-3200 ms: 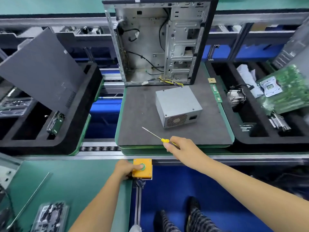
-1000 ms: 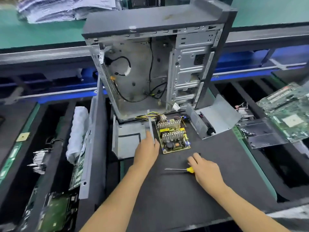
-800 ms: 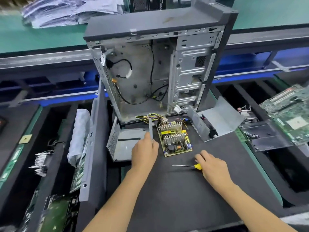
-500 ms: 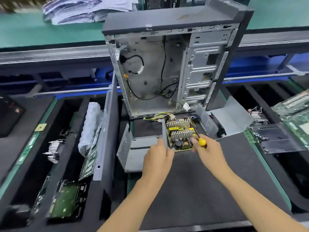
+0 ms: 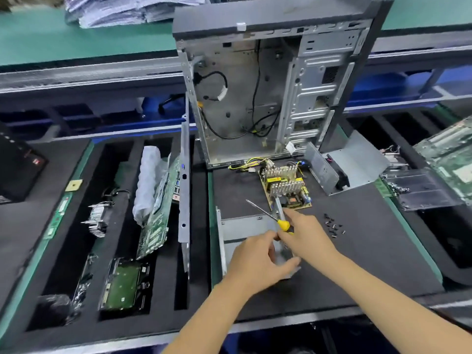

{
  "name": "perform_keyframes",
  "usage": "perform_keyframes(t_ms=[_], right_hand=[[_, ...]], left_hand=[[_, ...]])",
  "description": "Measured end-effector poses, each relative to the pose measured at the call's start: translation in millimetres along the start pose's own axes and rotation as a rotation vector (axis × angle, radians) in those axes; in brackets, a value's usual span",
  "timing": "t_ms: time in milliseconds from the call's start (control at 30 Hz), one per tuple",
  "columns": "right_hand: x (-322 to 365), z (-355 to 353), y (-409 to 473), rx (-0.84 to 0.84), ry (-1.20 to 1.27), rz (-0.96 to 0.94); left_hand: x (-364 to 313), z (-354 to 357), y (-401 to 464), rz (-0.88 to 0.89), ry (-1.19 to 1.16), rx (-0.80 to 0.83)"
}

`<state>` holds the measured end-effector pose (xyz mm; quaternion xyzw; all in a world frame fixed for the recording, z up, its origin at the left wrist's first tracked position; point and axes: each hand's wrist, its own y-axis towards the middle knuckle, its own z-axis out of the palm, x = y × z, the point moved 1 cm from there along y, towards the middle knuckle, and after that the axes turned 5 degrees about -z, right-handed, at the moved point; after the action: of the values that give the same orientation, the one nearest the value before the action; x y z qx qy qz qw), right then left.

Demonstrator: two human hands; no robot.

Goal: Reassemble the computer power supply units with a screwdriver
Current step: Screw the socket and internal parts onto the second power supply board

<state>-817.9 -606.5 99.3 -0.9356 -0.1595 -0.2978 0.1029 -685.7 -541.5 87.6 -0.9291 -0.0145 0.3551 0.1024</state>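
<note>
Nearest us, the left hand (image 5: 258, 260) now curls over the near right wall of the open grey sheet-metal power-supply case half (image 5: 245, 229); half a second ago that case stood farther back, so we read it as drawn toward us across the black foam work mat (image 5: 357, 264). At 1 o'clock of it the right hand (image 5: 307, 237) grips the yellow-handled slim-shaft screwdriver (image 5: 270, 218), lifted off the mat, its tip pointing to 10 o'clock above the case. At 3 o'clock, a scatter of small black screws (image 5: 333, 224) lies apart on the mat. Beyond, at 12 o'clock, the yellow-and-silver finned power-supply circuit board (image 5: 286, 186) rests outside the case, touching its far corner. Farther, at 2 o'clock, lies the grey folded metal cover (image 5: 357, 162), and behind stands the open grey steel tower chassis (image 5: 275, 98). We judge the board must next be seated.
</note>
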Motion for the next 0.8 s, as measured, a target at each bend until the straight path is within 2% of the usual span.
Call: perform_keyframes(t_ms=[200, 367, 433, 533, 600, 733, 800], right_hand=[[-4.4, 13.1, -53.4, -0.22, 0.282, 0.237], [0.3, 18.0, -77.2, -0.25, 0.413, 0.364], [-1.7, 13.0, -79.7, -0.262, 0.339, 0.336], [-15.1, -6.6, -71.2, -0.34, 0.106, 0.256], [-23.2, -16.1, -63.4, -0.272, 0.069, 0.225], [-33.7, -23.9, -54.3, 0.083, 0.116, 0.182], [-37.2, -28.7, -48.2, 0.177, 0.081, 0.163]], left_hand=[[23.9, -6.4, -20.1, 0.002, 0.001, 0.023], [39.5, -13.2, 0.6, -0.016, 0.049, 0.078], [42.7, -10.3, 3.0, 0.011, 0.104, 0.102], [49.2, -9.9, 1.2, -0.045, 0.1, 0.002], [51.1, -11.1, -3.0, -0.101, 0.128, -0.097], [52.8, -17.3, -5.9, -0.281, 0.308, -0.25], [55.6, -16.7, -1.3, -0.298, 0.308, -0.285]])
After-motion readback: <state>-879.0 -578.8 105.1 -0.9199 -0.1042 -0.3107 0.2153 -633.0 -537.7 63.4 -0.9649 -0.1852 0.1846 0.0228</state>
